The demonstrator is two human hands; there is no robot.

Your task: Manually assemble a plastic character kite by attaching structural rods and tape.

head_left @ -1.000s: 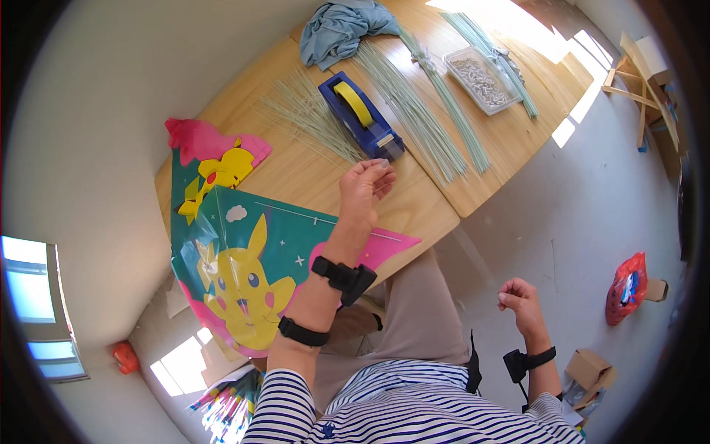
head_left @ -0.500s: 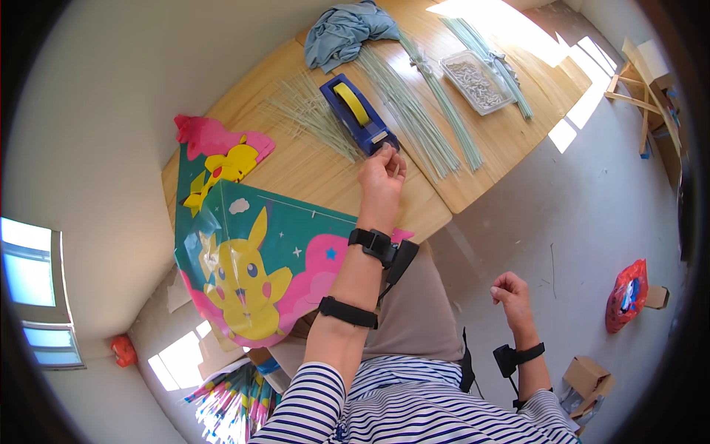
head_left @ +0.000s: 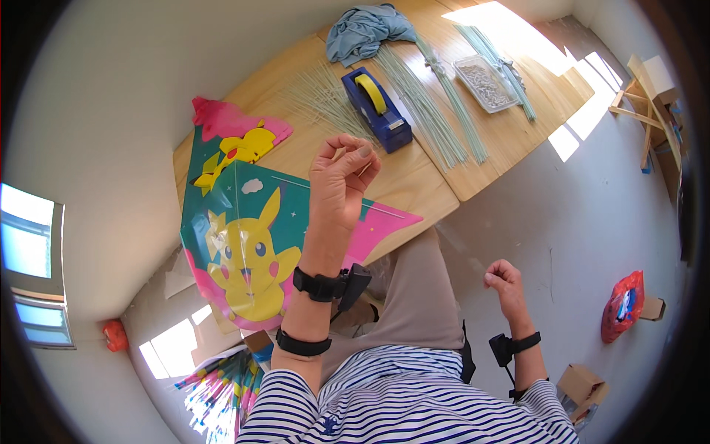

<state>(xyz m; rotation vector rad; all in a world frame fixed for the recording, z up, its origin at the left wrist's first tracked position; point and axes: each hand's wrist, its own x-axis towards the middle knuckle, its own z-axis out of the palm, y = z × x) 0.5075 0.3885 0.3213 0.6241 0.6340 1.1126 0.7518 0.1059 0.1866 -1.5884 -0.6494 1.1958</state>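
My left hand (head_left: 344, 174) is raised over the table, thumb and fingertips pressed together. Whatever its fingers hold, if anything, is too small to make out. Below it lies a green and pink kite (head_left: 248, 259) of shiny sheet with a yellow cartoon figure; a thin pale rod (head_left: 296, 188) runs along its upper edge. Just beyond the hand stands a blue tape dispenser (head_left: 396, 132) with a yellow roll. My right hand (head_left: 506, 286) hovers beside my leg, apart from the table, its fingers curled and thumb against the forefinger; no object shows in it.
Thin pale rods (head_left: 429, 115) lie loose and in bundles across the table (head_left: 421, 189). Behind them are a grey-blue cloth (head_left: 366, 35) and a clear tub (head_left: 484, 83) of small pieces. Rolled colourful sheets (head_left: 222, 392) stand lower left. A red bag (head_left: 623, 307) sits on the floor.
My left hand has pulled away from the tape dispenser's front, back and left over the kite. My right hand has stayed nearly in place. The view has shifted slightly.
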